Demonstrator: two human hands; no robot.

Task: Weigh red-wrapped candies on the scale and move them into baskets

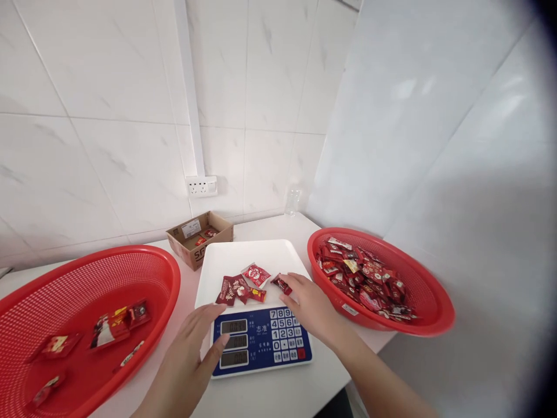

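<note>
A white weighing scale [252,253] with a blue keypad panel stands in front of me. On its plate lie several red and dark red candy packets [256,275], close together. My right hand [308,305] is at the plate's right side, thumb and fingertips closed on a small dark red wrapped candy [282,284]. Over the left edge of the panel, my left hand [191,348] is open, thumb and fingers apart, holding nothing. Its fingertips are close to the packets' near left side. The thumb partly covers the display [234,327], whose digits are too faint to read surely.
At right, a red plastic basket [435,302] holds a heap of red packets. Another red basket [165,273] at left holds several scattered packets. Behind the scale stands a small cardboard box [187,247] with packets inside. A wall socket [201,186] sits above it.
</note>
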